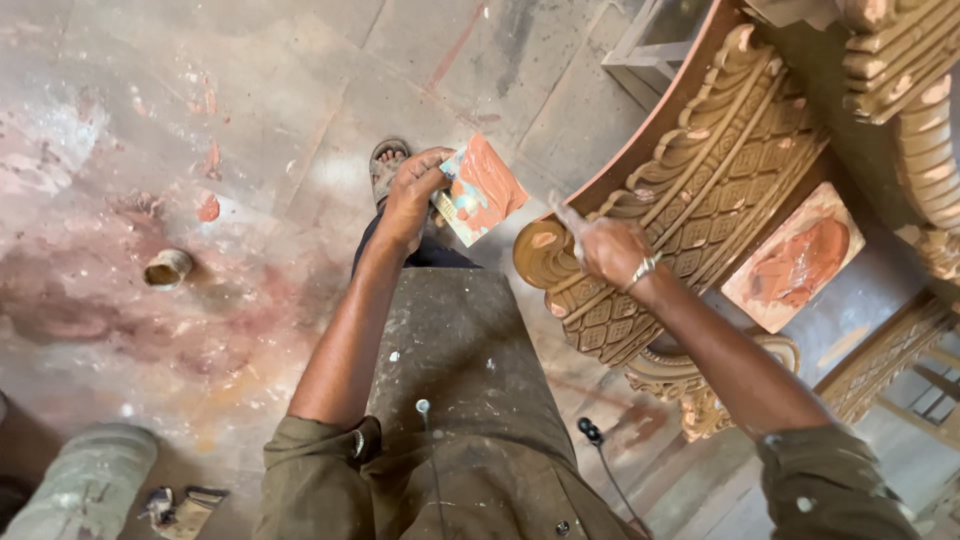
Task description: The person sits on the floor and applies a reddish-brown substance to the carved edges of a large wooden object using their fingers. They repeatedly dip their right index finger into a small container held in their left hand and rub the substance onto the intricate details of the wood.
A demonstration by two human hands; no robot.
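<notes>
Two hands at work: we log both over carved furniture, near things first.
Left hand (pixel 415 195): we see it clenched on one corner of a small square board (pixel 482 190) that carries a smear of reddish-brown filler paste; the board is held in the air above the floor, just left of the carving.
Right hand (pixel 607 248): closed around a thin pale applicator (pixel 566 215), whose tip points up and left; the hand rests against the scroll end of the carved wooden piece (pixel 690 190). What kind of tool it is, we cannot tell.
Work done: we count several reddish patches already on the carving, one on the scroll end (pixel 543 240) and others higher along the fluted ribs. By our reading, filling is well under way.
Work left: most of the lattice-cut band and the lower ornament show bare wood; whether they need paste we cannot judge.
Second palette: a larger square slab (pixel 795 268) lies beyond the carving, loaded with a heap of the same reddish paste, apart from both hands.
Containers: one small round tin (pixel 167 268) lies on its side on the stained floor (pixel 250 120), well left of us; its mouth looks dark, contents not readable.
Far floor: paste-coloured blotches and pinkish dust across the slabs.
</notes>
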